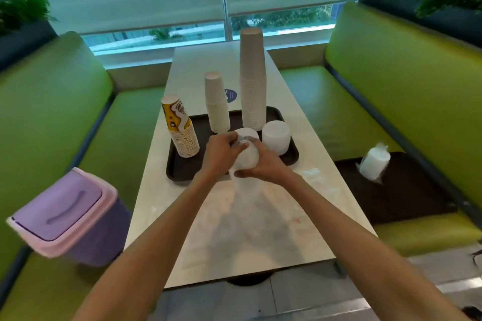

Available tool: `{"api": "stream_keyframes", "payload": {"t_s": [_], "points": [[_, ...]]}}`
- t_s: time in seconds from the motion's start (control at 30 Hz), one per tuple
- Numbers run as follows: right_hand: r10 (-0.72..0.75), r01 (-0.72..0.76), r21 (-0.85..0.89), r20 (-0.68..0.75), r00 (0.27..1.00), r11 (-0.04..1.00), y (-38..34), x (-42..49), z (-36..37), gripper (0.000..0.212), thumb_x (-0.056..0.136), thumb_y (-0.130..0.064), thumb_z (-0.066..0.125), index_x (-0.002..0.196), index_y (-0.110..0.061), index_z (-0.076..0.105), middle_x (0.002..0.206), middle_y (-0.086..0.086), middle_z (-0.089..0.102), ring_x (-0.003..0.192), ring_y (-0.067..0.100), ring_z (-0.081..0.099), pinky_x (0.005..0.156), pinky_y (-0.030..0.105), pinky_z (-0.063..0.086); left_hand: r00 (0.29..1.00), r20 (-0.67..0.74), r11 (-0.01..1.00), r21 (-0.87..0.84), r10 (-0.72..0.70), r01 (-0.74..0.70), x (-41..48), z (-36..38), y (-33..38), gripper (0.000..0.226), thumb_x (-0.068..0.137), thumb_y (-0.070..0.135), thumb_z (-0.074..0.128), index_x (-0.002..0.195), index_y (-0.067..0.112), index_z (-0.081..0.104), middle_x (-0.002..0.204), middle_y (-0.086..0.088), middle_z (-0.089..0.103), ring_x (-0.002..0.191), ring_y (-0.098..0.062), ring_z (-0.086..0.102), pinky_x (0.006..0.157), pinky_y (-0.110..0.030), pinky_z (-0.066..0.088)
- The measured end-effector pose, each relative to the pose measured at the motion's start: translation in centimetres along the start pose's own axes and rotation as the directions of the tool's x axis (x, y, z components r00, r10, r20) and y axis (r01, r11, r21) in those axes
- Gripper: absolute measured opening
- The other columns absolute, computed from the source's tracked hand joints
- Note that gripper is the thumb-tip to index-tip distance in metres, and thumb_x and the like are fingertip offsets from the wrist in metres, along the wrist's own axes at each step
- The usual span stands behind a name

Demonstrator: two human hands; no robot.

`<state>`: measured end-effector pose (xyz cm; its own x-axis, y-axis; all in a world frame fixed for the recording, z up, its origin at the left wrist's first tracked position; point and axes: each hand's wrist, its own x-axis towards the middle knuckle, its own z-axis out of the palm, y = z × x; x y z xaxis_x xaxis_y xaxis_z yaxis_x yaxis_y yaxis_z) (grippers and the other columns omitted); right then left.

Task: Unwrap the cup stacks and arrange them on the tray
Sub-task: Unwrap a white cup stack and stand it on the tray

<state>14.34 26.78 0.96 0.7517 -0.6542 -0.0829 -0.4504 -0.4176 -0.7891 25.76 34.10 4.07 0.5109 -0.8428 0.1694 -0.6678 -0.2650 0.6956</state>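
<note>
Two hands meet in the middle of the view, and both hold the same thing: a wrapped stack [245, 164] of white cups. The left hand [221, 154] sits at the top end, and its fingers curl on the clear wrap where it bunches up. The right hand [263, 168] curls round the side of the cups, a bit lower and from the right. The wrapped stack stands more or less up and down, with its top at the fingers and its bottom hanging toward the table [234, 229]. It is blurry, so its tilt is hard to tell. It floats over the near edge of the black tray [180, 177], and the tray lies just past the hands, away from the person. Neither hand has to reach, since both are on the cups. The wrap looks like it must come off from the top, so the left hand does the pulling while the right hand keeps the cups steady. On the tray stand a patterned stack [182, 133] at the left, a short stack [216, 104], a tall stack [253, 78] and a wide white stack [276, 137] at the right. The bare spot on the tray is at the near left, close to the left hand. A loose wrap [315, 174] lies on the table by the right arm. Another wrapped pack [374, 163] waits far off on the right bench [313, 112].
</note>
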Motion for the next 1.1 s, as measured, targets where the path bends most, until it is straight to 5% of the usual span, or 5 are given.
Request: {"api": "stream_keyframes", "payload": {"t_s": [0.27,0.53,0.67,0.87,1.1], "points": [[0.052,-0.051,-0.022,0.034,0.998,0.998,2.4,-0.3,1.2,0.106,0.07,-0.02,0.084,0.152,-0.024,0.016,0.154,0.005,0.028,0.139,0.023,0.031,0.111,0.039,0.031,0.997,-0.036,0.998,-0.013,-0.064,0.063,-0.7,2.0,-0.7,0.024,0.087,0.02,0.068,0.104,0.003,0.068,0.086,-0.008,0.066,0.07,-0.012,0.058,0.072,-0.019,0.044],[0.079,-0.075,0.101,-0.036,0.996,0.992,2.9,-0.2,2.4,0.107,0.06,-0.038,0.089,0.148,-0.023,0.029,0.15,0.0,0.037,0.137,0.021,0.037,0.111,0.042,0.037,0.985,0.066,0.985,-0.051,-0.159,0.162,-0.2,2.9,-0.7,0.024,0.089,0.018,0.066,0.11,0.006,0.065,0.093,-0.008,0.066,0.073,-0.015,0.064,0.068,-0.023,0.055],[0.059,-0.042,0.127,-0.131,0.99,0.991,2.9,0.2,2.9,0.093,0.064,-0.037,0.087,0.141,-0.016,0.04,0.139,0.003,0.05,0.128,0.021,0.047,0.107,0.037,0.041,0.969,0.149,0.978,-0.041,-0.195,0.203,0.4,2.4,0.0,0.035,0.085,0.024,0.07,0.117,0.014,0.06,0.106,-0.007,0.065,0.092,-0.019,0.064,0.083,-0.035,0.056],[0.073,-0.056,0.11,-0.158,0.985,0.992,3.2,0.2,3.6,0.096,0.069,-0.04,0.084,0.145,-0.015,0.032,0.145,0.004,0.044,0.131,0.021,0.043,0.104,0.03,0.036,0.961,0.261,0.995,0.059,-0.097,0.084,1.8,0.5,1.5,0.017,0.088,0.008,0.064,0.104,0.007,0.067,0.105,-0.006,0.067,0.095,-0.013,0.061,0.081,-0.021,0.046],[0.052,-0.029,0.126,-0.183,0.982,0.992,3.8,0.3,3.7,0.095,0.067,-0.042,0.084,0.142,-0.014,0.034,0.14,0.005,0.046,0.126,0.021,0.046,0.096,0.024,0.037,0.99,0.138,0.996,-0.071,-0.042,0.052,3.1,-3.3,2.3,0.029,0.083,0.025,0.072,0.109,0.016,0.06,0.092,0.008,0.057,0.084,-0.005,0.055,0.073,-0.016,0.049]]}}
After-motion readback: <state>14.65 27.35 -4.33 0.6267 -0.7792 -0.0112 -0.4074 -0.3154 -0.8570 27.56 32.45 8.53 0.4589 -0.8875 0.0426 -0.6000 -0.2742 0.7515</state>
